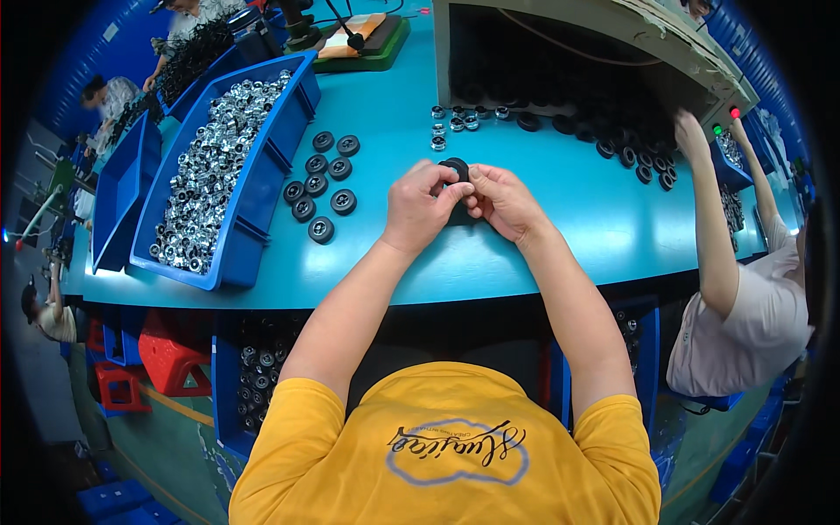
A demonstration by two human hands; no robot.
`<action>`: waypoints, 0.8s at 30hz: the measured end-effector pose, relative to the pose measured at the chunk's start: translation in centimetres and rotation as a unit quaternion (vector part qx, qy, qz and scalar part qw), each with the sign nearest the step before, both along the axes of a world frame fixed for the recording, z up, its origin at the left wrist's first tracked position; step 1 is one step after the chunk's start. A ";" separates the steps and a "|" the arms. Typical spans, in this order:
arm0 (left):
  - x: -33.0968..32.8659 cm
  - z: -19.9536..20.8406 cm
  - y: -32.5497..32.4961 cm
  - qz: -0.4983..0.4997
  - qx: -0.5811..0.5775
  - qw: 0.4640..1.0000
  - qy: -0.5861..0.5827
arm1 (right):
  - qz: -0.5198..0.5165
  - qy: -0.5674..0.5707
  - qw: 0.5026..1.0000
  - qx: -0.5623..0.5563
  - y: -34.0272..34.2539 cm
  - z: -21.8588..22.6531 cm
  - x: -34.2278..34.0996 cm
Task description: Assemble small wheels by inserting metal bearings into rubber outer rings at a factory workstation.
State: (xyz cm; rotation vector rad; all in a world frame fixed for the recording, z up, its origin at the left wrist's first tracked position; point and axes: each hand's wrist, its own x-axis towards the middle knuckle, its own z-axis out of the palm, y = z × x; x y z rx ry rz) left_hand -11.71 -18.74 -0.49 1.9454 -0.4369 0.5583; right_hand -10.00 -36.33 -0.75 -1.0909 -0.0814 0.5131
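Black tyre (456, 166), turquoise table (560, 236), blue bin (238, 249), silver hubs (210, 166).

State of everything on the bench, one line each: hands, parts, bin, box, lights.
Left hand, closed on the black round part
Right hand, closed on the same part
Black round part, held, partly hidden by fingers
Large blue bin, filled with silver hubs
Wheels, grouped, tyres fitted
Grey-framed box, open-fronted, dark inside
Black tyres, loose
Red light, looks lit
Green light, looks lit
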 end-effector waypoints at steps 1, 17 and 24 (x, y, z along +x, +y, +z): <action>0.0 -0.1 0.0 0.012 0.019 1.000 -0.019 | 0.003 0.000 1.000 0.001 0.0 -0.1 0.0; -0.4 0.1 0.0 -0.010 0.015 0.999 -0.040 | 0.042 0.042 0.995 0.075 -0.3 -0.7 0.4; -0.1 0.0 0.2 -0.014 -0.011 1.000 -0.010 | 0.040 0.036 0.996 0.072 -0.2 -0.7 0.4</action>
